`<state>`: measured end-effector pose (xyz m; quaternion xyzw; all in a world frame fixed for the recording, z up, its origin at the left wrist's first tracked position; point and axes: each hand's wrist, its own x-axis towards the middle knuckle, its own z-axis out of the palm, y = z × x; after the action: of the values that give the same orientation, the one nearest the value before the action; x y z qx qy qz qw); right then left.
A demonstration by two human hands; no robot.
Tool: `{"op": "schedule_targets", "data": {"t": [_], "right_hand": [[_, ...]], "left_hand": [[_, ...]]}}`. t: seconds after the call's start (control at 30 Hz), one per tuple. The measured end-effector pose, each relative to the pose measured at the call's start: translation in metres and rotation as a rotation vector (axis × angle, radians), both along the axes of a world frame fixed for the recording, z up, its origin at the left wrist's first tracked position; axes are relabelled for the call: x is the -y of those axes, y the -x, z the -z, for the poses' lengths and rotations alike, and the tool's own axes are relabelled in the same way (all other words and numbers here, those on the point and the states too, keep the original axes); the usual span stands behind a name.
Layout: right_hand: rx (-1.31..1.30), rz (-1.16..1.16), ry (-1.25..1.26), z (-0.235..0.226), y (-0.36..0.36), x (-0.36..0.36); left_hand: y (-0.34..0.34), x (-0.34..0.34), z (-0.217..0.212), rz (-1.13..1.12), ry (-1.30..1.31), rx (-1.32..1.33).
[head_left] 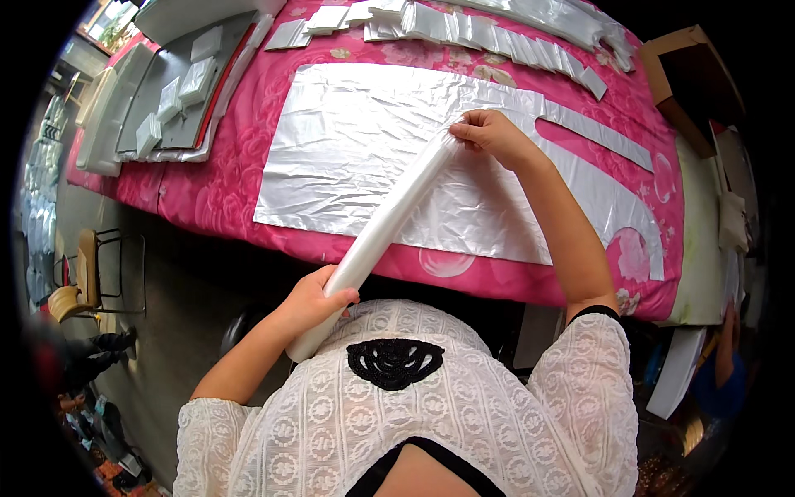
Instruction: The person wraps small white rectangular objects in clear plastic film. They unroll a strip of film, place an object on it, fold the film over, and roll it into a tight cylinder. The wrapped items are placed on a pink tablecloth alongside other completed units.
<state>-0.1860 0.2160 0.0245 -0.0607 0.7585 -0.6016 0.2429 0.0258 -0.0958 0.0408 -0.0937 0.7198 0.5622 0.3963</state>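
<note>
1. Translucent plastic, folded into a long narrow strip [385, 224], runs slantwise in the head view from my left hand [319, 298] near my chest up to my right hand [489, 134] over the table; both hands are closed on it, the left wrapped round the lower part, the right pinching the upper end with fingertips
2. Under the upper end lies a flat silvery plastic sheet [364, 149] spread on the pink flowered cloth [211, 186]; the strip's top looks to be touching it, though I cannot tell for certain where one film ends and the other begins
3. What could go wrong, as I judge it: the film is slick and limp, so a light pinch at the right hand could let the end slide out and the folds spring open; a pull between the hands may also drag the flat sheet askew if the two cling
4. The lower end hangs past the left hand, off the table, and could snag on my white lace top [431, 414]
5. Edges and room: the table's near edge runs just beyond my left hand; stacks of folded silver pieces [489, 33] line the far side, a brown cardboard box [687, 83] sits at far right, grey trays [166, 99] at far left. Open room lies over the flat sheet's left half
</note>
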Motion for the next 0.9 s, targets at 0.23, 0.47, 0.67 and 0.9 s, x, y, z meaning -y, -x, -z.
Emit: {"op": "schedule_targets", "data": {"t": [0.23, 0.47, 0.67, 0.9], "right_hand": [[-0.141, 0.413, -0.137, 0.014, 0.025, -0.130], [-0.202, 0.613, -0.190, 0.026, 0.015, -0.218], [-0.134, 0.468, -0.027, 0.013, 0.017, -0.121], [-0.193, 0.202, -0.052, 0.015, 0.033, -0.056]], "left_hand": [[-0.011, 0.034, 0.003, 0.132, -0.141, 0.222], [0.015, 0.067, -0.009, 0.370, -0.168, 0.254], [0.097, -0.013, -0.052, 0.846, 0.326, -0.617], [0.132, -0.089, -0.035, 0.746, 0.516, -1.469]]}}
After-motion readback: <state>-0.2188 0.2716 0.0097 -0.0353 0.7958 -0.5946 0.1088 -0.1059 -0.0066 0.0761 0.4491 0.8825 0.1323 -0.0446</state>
